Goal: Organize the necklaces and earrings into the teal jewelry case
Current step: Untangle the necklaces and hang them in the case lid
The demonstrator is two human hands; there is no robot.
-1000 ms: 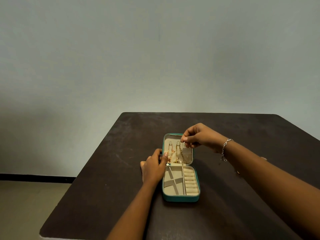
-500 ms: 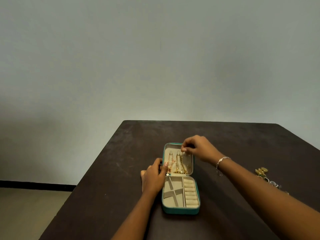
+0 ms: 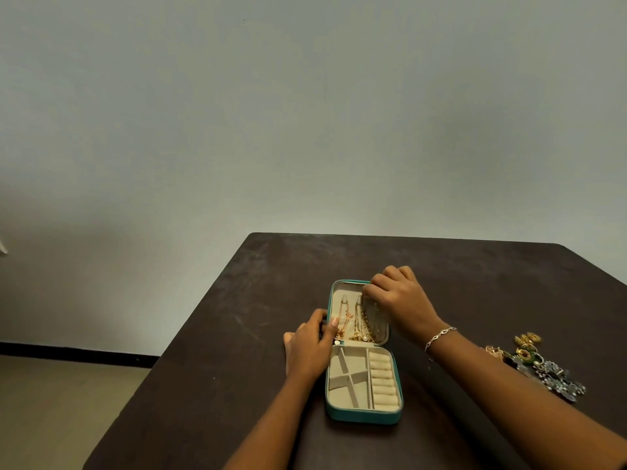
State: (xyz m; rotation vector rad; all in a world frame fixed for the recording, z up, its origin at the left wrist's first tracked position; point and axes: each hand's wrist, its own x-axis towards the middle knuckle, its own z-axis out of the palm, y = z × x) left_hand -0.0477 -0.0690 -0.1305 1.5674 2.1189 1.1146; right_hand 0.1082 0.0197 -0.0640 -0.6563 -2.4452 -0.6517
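The teal jewelry case (image 3: 364,417) lies open on the dark table (image 3: 237,368), with its beige divided tray toward me and its lid flat beyond. Gold necklaces (image 3: 356,323) hang on the hooks inside the lid. My left hand (image 3: 310,347) grips the case's left edge at the hinge, thumb resting on the lid's rim. My right hand (image 3: 400,300) pinches the top of a beige perforated earring panel (image 3: 375,315) that stands along the lid's right side, partly over the chains. A pile of earrings (image 3: 539,366) in gold, green and grey lies on the table to the right, beyond my right forearm.
The table's left edge runs diagonally close to the case, with floor below it. A plain wall stands behind the table's far edge. A silver bracelet (image 3: 439,335) is on my right wrist.
My right hand has moved from the chains' tops to the lid's top right corner, and the perforated panel now shows there. My left hand has stayed on the case. The view has tilted down.
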